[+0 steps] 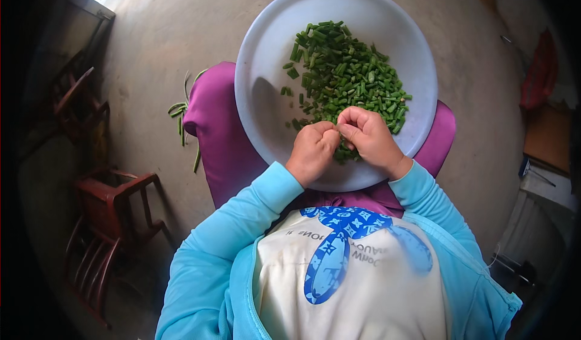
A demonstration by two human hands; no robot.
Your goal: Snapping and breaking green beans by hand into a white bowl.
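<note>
A wide, pale plastic basin (272, 26) rests across my lap. Cut pieces of green beans (349, 76) are heaped in its middle, with a few loose bits towards its left side. Over the near part of the heap, my left hand (315, 149) and my right hand (370, 138) meet at the fingertips. Both are curled in a pinch around a small bit, mostly hidden by the fingers, that appears to be green bean. More cut pieces show below and between the hands.
Long whole beans (182, 110) lie on the concrete floor (150, 67), left of my purple-trousered knee (213, 99). A red-brown wooden chair (113, 199) stands at left, with more wooden furniture (77, 94) beyond. On the right are a cardboard box (547, 135) and a red bag (540, 72).
</note>
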